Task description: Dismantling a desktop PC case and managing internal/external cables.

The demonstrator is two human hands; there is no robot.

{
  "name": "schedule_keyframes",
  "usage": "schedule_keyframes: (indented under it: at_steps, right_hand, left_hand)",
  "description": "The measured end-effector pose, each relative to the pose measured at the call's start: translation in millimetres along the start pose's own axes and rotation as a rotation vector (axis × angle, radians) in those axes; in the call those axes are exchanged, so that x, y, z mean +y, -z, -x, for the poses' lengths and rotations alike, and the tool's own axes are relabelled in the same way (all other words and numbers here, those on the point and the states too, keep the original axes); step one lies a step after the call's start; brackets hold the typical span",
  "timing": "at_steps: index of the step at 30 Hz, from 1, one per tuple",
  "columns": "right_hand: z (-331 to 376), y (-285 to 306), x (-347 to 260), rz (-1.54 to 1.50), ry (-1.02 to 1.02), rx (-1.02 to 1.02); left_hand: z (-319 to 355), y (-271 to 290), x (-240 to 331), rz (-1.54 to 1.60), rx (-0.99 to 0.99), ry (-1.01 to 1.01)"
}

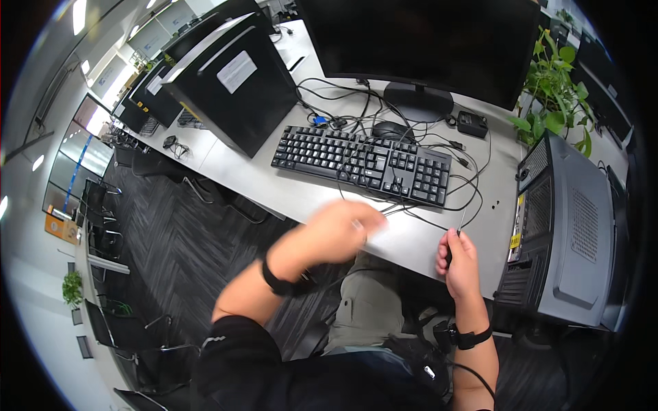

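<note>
My right hand [458, 264] is closed round the dark handle of a screwdriver [449, 255] at the desk's front edge. The tool's thin metal shaft points up and away from me. My left hand [336, 231] hovers by the front edge, near the keyboard [363, 161]; motion smears its fingers, so I cannot make out whether they hold anything. To the right of my right hand stands a computer tower [572, 240], its back with ports and vents turned toward the hand. A few small dark bits [495, 204] lie on the desk between keyboard and tower.
Tangled black cables [473, 179] run over and around the keyboard. Behind it are a mouse [393, 131], a power adapter [472, 124] and a monitor [418, 48]. Another black tower [236, 82] stands at left. A leafy plant [555, 103] is behind the right tower.
</note>
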State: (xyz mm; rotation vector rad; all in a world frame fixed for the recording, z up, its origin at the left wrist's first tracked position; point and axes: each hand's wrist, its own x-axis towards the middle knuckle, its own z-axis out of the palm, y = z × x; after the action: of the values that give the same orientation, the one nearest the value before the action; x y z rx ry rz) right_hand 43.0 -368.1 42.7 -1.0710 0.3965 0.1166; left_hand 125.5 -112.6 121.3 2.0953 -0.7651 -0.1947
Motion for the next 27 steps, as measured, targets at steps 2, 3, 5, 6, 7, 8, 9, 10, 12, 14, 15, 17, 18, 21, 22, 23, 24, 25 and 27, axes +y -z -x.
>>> schedule_keyframes:
  at_steps: [2, 3, 5, 6, 7, 8, 9, 10, 12, 14, 15, 17, 18, 21, 22, 23, 24, 25, 27]
  right_hand:
    - [-6, 4, -4, 0.001, -0.061, -0.020]
    - [-9, 4, -6, 0.015, -0.107, -0.021]
    - [-14, 1, -6, 0.070, -0.133, -0.016]
    - [-16, -2, -5, 0.139, -0.173, 0.034]
    - [-16, -3, -3, 0.139, -0.159, 0.008]
    - [-16, -5, 0, 0.249, -0.110, 0.019]
    - [-14, -6, 3, 0.371, -0.100, 0.069]
    - [-13, -4, 5, 0.360, -0.061, 0.046]
    - [-8, -1, 11, 0.511, -0.013, 0.082]
    - [-6, 2, 16, 0.483, 0.084, 0.076]
    - [-4, 2, 19, 0.513, 0.065, 0.143]
    - [-2, 1, 24, 0.482, 0.103, 0.124]
    - [-1, 0, 25, 0.483, 0.117, 0.128]
    - [0, -1, 26, 0.553, 0.132, 0.146]
    - [0, -1, 25, 0.534, 0.179, 0.125]
    - [0, 1, 23, 0.522, 0.131, 0.118]
    - [0, 2, 22, 0.515, 0.047, 0.143]
    - [-1, 4, 20, 0.501, 0.085, 0.120]
    - [-2, 6, 19, 0.390, 0.035, 0.100]
  left_hand:
    - [-30, 55, -20, -0.315, 0.059, 0.053]
    - [-44, 78, -28, -0.549, -0.051, 0.170]
    - [-54, 98, -42, -0.899, -0.167, 0.321]
    - [-61, 100, -49, -0.897, -0.195, 0.293]
    - [-65, 97, -55, -0.884, -0.256, 0.321]
    - [-68, 94, -61, -0.859, -0.228, 0.272]
    - [-71, 89, -66, -0.826, -0.248, 0.265]
    - [-75, 85, -72, -0.912, -0.257, 0.212]
    - [-86, 84, -83, -1.014, -0.325, 0.156]
    - [-99, 87, -94, -1.142, -0.417, 0.048]
    - [-102, 89, -99, -1.110, -0.423, -0.017]
    - [-105, 93, -107, -1.002, -0.419, -0.054]
    - [-105, 94, -111, -0.943, -0.387, -0.102]
    - [-93, 93, -118, -0.837, -0.309, -0.095]
    - [-88, 94, -118, -0.791, -0.279, -0.088]
    - [-81, 95, -118, -0.794, -0.229, -0.091]
    - [-75, 98, -116, -0.767, -0.190, -0.115]
    - [-69, 104, -113, -0.738, -0.166, -0.128]
    - [-53, 118, -105, -0.713, -0.098, -0.136]
